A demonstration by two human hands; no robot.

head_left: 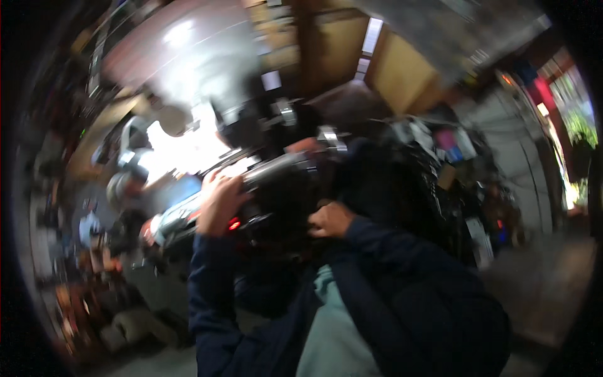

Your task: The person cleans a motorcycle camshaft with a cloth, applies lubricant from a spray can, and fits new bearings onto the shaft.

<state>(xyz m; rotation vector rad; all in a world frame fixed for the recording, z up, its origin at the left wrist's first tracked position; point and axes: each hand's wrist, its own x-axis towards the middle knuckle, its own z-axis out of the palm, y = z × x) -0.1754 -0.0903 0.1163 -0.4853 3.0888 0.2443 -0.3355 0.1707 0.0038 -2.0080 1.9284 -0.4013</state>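
Dark machine (282,195) sits between left hand (220,200) and right hand (331,219).

dim interior overall; white glare (188,147) left of centre, blown out, detail lost; softer highlight (179,32) on pale panel (138,60) above; daylight through opening (575,103) at far right; small red glow (234,224) beside left hand (218,202); dark sleeves (414,270) sunk in shadow; motion blur throughout, right hand (333,220) softened; straight edges bowed toward rim, corners black
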